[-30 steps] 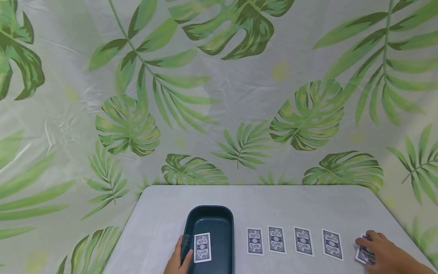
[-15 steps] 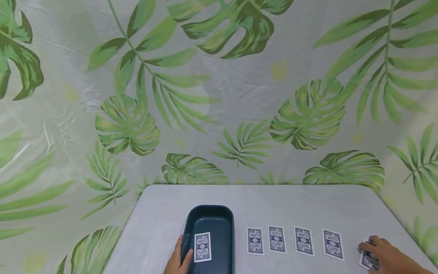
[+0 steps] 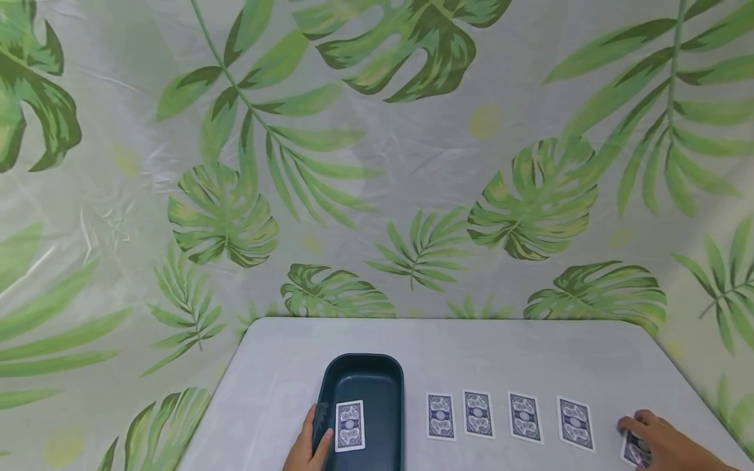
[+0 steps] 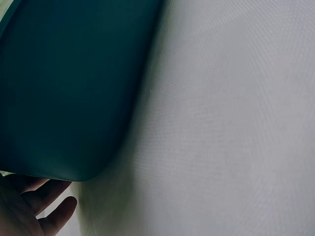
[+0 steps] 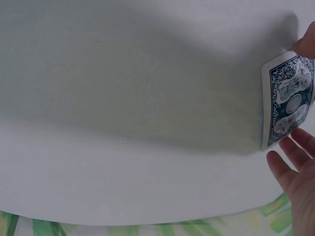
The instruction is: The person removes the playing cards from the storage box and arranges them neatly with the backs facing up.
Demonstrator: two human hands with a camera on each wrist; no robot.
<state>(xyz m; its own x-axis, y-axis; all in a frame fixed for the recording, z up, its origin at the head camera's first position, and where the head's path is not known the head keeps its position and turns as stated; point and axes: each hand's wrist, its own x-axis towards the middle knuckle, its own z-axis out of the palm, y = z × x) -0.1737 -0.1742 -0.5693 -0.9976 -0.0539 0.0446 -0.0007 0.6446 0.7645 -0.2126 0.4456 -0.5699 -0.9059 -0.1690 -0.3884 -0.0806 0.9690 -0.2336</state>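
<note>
My left hand (image 3: 307,446) grips the left rim of a dark teal rectangular tray (image 3: 379,418), thumb over the inside and fingers outside. In the left wrist view the fingers lie at the wall of the tray (image 4: 69,88). One playing card (image 3: 350,426) lies back up inside the tray. At the far right, my right hand (image 3: 668,445) holds another playing card (image 3: 635,451), partly covered by the hand. The right wrist view shows thumb and fingertips at opposite ends of this blue-backed card (image 5: 290,101), which looks slightly bowed and casts a shadow.
Between tray and right hand, several playing cards lie back up in a spaced row, from the leftmost card (image 3: 440,417) to the rightmost card (image 3: 576,424). They rest on a white-covered table (image 3: 471,353). A leaf-patterned curtain (image 3: 377,163) hangs behind it.
My right hand has shifted slightly to the right and nearer me with its card, mostly in the first half second. The left hand, tray and row of cards stay in place.
</note>
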